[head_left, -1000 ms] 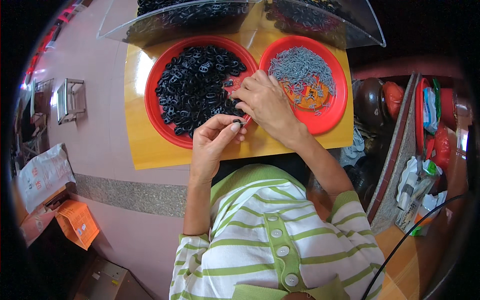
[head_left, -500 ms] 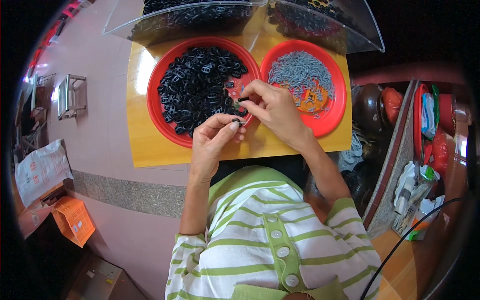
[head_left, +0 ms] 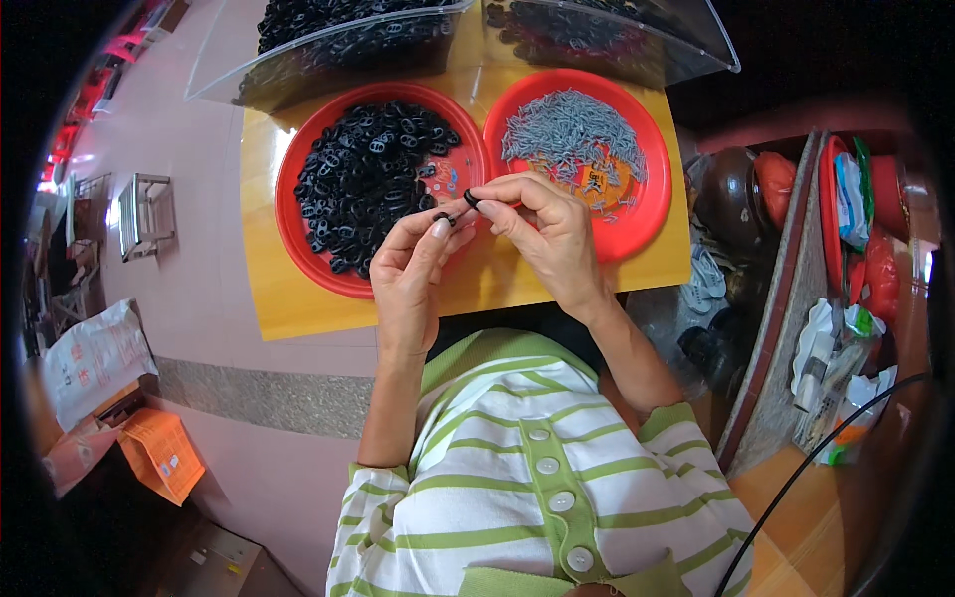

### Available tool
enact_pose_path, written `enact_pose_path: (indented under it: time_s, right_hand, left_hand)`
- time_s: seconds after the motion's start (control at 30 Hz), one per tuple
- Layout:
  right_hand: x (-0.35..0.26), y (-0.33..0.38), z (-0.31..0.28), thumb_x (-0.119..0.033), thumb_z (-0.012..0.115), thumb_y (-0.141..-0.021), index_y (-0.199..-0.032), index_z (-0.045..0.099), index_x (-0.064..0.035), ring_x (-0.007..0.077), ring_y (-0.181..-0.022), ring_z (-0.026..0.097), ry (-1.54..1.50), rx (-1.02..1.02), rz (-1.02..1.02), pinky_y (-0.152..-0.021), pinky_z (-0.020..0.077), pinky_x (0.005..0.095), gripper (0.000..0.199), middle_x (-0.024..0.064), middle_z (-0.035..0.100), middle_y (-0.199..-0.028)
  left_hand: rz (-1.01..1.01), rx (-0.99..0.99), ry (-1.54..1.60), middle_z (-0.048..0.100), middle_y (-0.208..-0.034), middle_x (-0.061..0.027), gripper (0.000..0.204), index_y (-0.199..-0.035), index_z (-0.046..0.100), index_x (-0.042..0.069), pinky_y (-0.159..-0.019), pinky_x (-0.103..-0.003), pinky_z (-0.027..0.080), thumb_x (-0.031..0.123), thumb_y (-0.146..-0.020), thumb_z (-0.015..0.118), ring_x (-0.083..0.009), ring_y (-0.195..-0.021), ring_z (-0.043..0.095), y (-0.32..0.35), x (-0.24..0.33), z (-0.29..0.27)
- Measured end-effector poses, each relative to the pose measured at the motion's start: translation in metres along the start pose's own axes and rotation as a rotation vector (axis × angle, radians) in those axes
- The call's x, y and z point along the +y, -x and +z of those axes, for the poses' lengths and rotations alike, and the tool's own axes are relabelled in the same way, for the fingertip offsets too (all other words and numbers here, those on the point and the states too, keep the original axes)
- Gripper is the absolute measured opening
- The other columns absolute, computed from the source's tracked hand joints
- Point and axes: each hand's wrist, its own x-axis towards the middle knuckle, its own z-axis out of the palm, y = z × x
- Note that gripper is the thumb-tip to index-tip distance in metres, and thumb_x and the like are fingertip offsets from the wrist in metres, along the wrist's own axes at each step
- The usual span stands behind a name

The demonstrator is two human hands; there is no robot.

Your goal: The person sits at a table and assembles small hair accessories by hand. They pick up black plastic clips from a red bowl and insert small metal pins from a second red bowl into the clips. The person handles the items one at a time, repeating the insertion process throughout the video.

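Note:
My left hand [head_left: 410,261] pinches a small black plastic piece [head_left: 445,219] between thumb and forefinger. Close beside it, my right hand [head_left: 549,231] grips another black plastic piece [head_left: 471,199] by its fingertips. The fingertips of the two hands almost meet over the near right rim of a red plate [head_left: 288,244]. That plate bears a heap of black oval pieces with holes [head_left: 363,174]. Right of it, a second red plate [head_left: 652,224] carries a pile of thin grey pins [head_left: 572,124]. Whether a pin is between my fingers is too small to tell.
Both plates stand on a yellow tabletop [head_left: 269,308]. Along its far edge are clear bins [head_left: 458,45] filled with black pieces. A metal stool [head_left: 139,219] is on the floor at left, near an orange box [head_left: 164,458]. Shelves with bags and jars flank the right.
My right hand has turned its black piece and brought it closer to the left fingertips. The plates and table sit slightly further left in the picture.

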Motion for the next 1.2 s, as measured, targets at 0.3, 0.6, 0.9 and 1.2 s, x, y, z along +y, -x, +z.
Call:
enact_pose_path:
  time_s: [0.3, 0.6, 0.9, 1.2]
  right_hand:
    - [0.005, 0.003, -0.005, -0.008, 0.062, -0.088, -0.101, 0.065, -0.0007, 0.006, -0.08, 0.058, -0.409, -0.003, 0.272, -0.064, 0.0481, 0.0201, 0.016, 0.0025, 0.064, -0.092]
    - [0.003, 0.004, -0.006, -0.01, 0.06, -0.089, -0.103, 0.065, -0.0002, 0.0091, -0.078, 0.059, -0.279, -0.071, 0.286, -0.061, 0.0503, 0.0217, 0.018, 0.0048, 0.06, -0.094]
    - [-0.003, 0.006, 0.0, -0.005, 0.06, -0.088, -0.106, 0.064, 0.0, 0.008, -0.086, 0.06, -0.2, -0.034, 0.236, -0.066, 0.0506, 0.02, 0.019, 0.0029, 0.061, -0.098]
    - [-0.002, 0.005, 0.008, -0.002, 0.062, -0.086, -0.102, 0.064, -0.0004, 0.0087, -0.08, 0.061, -0.229, 0.036, 0.157, -0.063, 0.0509, 0.0218, 0.017, 0.0043, 0.063, -0.092]
  left_hand:
    - [-0.02, -0.009, -0.021, 0.063, -0.107, -0.0149, 0.015, -0.103, 0.059, -0.005, -0.09, -0.034, 0.052, 0.004, -0.092, 0.054, -0.021, -0.098, 0.063, 0.0, -0.006, 0.004]
    - [-0.056, 0.028, 0.01, 0.064, -0.101, -0.0133, 0.014, -0.102, 0.058, -0.005, -0.087, -0.031, 0.053, 0.005, -0.092, 0.054, -0.0192, -0.093, 0.064, 0.0, -0.01, 0.003]
    - [-0.023, 0.059, 0.027, 0.064, -0.101, -0.0119, 0.015, -0.103, 0.058, -0.004, -0.088, -0.032, 0.053, 0.006, -0.092, 0.054, -0.0176, -0.093, 0.064, -0.002, -0.012, 0.001]
    - [-0.023, 0.069, 0.053, 0.064, -0.1, -0.0116, 0.014, -0.103, 0.058, -0.003, -0.089, -0.033, 0.052, 0.006, -0.092, 0.055, -0.0187, -0.093, 0.064, -0.002, -0.01, 0.001]
